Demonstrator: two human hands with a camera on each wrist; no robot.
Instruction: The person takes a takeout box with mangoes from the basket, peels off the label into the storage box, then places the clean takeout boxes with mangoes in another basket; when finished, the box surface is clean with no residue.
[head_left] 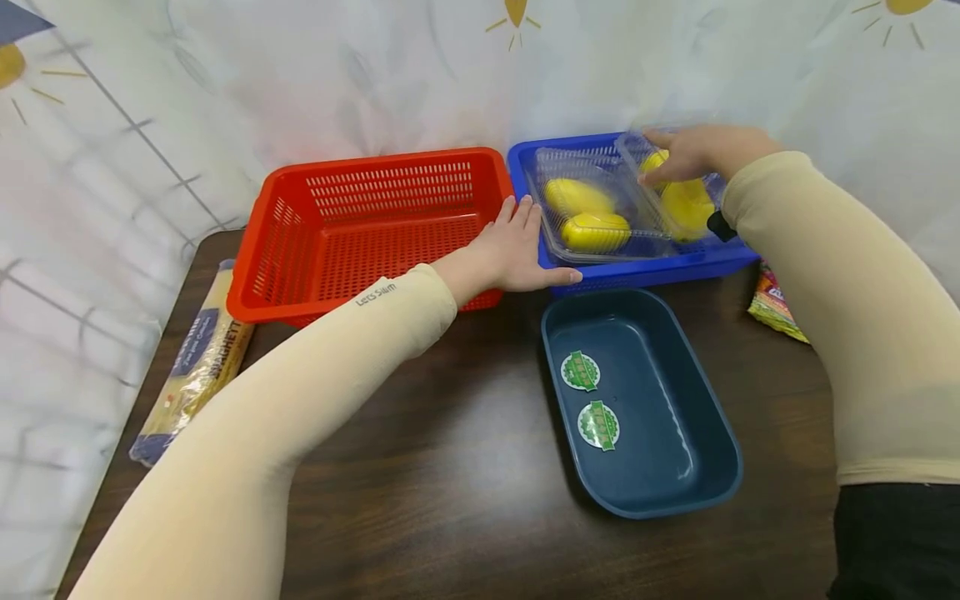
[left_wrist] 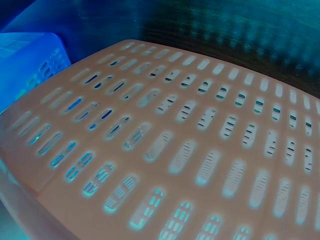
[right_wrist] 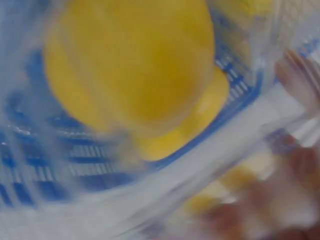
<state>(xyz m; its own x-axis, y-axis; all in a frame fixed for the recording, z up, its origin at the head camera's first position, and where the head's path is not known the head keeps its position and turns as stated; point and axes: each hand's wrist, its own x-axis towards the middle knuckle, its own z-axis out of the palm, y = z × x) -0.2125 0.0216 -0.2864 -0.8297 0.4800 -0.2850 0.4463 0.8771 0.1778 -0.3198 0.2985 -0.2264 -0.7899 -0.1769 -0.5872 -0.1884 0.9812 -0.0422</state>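
In the head view a blue basket holds two clear plastic boxes with yellow, mango-like fruit. My right hand grips the upper edge of the right-hand clear plastic box, thumb and fingers spread at its rim. Blurred fingers appear beside clear plastic in the right wrist view, close to a large yellow fruit. The left clear plastic box lies beside it with two yellow fruits. My left hand, fingers straight, rests where the red basket meets the blue one.
A dark blue tub with two green stickers stands in front of the blue basket. Left of the red basket lies a spaghetti pack. A colourful packet is partly hidden by my right arm. A white patterned curtain hangs behind.
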